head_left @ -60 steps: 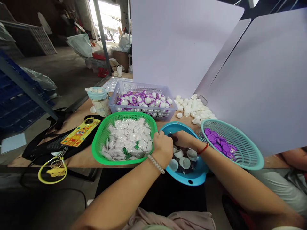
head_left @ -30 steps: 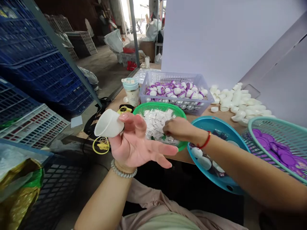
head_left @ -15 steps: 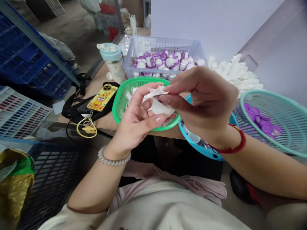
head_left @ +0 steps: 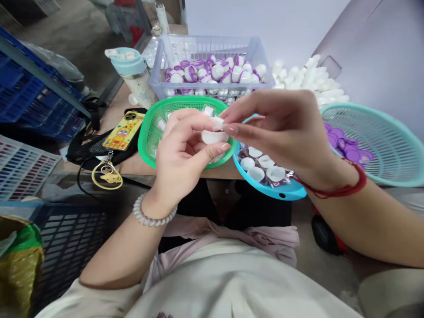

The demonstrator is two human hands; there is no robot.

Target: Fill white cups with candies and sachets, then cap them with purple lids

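The left hand (head_left: 180, 152) curls loosely around a white plastic cup (head_left: 211, 137), held just above a green plastic basket (head_left: 185, 102) of white packets. The right hand (head_left: 278, 128) pinches a small white packet (head_left: 217, 123) at the cup's rim between thumb and fingertips. The thin cup looks light, smooth and easily dented, so it seems best held gently by its body. A blue bowl (head_left: 270, 192) of similar cups sits just right, below the right wrist. A teal basket (head_left: 374, 110) of purple discs lies farther right.
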